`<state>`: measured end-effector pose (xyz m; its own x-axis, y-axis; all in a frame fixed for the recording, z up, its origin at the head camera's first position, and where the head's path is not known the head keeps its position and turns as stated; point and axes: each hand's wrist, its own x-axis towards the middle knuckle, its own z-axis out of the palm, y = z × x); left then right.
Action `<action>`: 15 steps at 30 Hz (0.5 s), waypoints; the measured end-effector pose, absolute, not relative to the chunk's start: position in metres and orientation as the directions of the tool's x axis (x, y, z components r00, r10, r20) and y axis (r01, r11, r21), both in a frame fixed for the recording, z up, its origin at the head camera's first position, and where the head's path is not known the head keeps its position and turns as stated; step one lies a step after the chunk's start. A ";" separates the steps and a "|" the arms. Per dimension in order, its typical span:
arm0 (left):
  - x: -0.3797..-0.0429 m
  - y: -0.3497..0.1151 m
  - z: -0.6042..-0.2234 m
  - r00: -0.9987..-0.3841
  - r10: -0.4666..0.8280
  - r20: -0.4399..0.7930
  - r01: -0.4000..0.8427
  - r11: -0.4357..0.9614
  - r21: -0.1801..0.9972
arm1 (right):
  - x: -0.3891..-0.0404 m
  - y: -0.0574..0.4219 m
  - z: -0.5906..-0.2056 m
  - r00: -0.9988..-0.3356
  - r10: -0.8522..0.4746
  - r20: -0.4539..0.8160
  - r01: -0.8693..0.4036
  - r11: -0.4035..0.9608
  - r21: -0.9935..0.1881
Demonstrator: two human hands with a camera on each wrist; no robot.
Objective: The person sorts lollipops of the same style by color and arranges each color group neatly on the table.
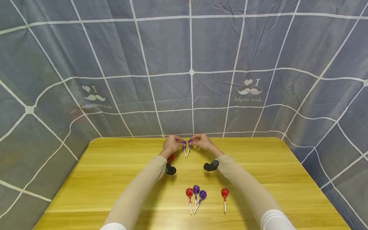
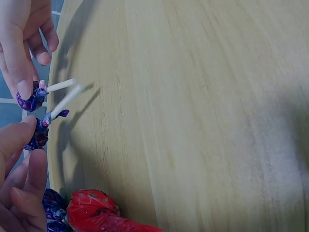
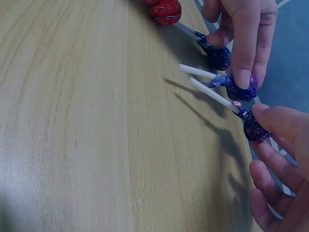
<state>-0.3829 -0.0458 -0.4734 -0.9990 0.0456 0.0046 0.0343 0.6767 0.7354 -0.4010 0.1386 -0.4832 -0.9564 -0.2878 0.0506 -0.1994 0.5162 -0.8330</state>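
Observation:
At the far edge of the table, my left hand (image 1: 172,143) pinches a purple-wrapped lollipop (image 2: 37,135) by its candy head. Just beside it, my right hand (image 1: 203,142) holds a second purple lollipop (image 3: 255,126) the same way, between thumb and fingers. Both white sticks point back toward me over the wood, their ends close together. Behind the left hand, another purple lollipop (image 3: 217,56) and a red lollipop (image 3: 165,11) lie on the table; the left hand mostly hides them in the head view.
Nearer me on the wooden table (image 1: 115,179) lie a red lollipop (image 1: 189,192), two purple lollipops (image 1: 203,194) with crossing sticks, and a separate red lollipop (image 1: 225,193) to the right. A grey curtain (image 1: 169,92) with white lines hangs right behind the far edge.

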 end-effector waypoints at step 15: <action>-0.384 -0.037 -0.477 -0.999 0.034 0.020 0.038 0.729 0.683 | -0.405 0.133 -0.496 -0.965 -0.255 0.056 -0.200 0.582 -0.788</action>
<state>-0.3844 -0.0371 -0.4772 -0.9992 0.0337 0.0203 0.0385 0.7291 0.6834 -0.4054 0.1331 -0.4957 -0.9653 -0.2551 0.0561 -0.1997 0.5824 -0.7880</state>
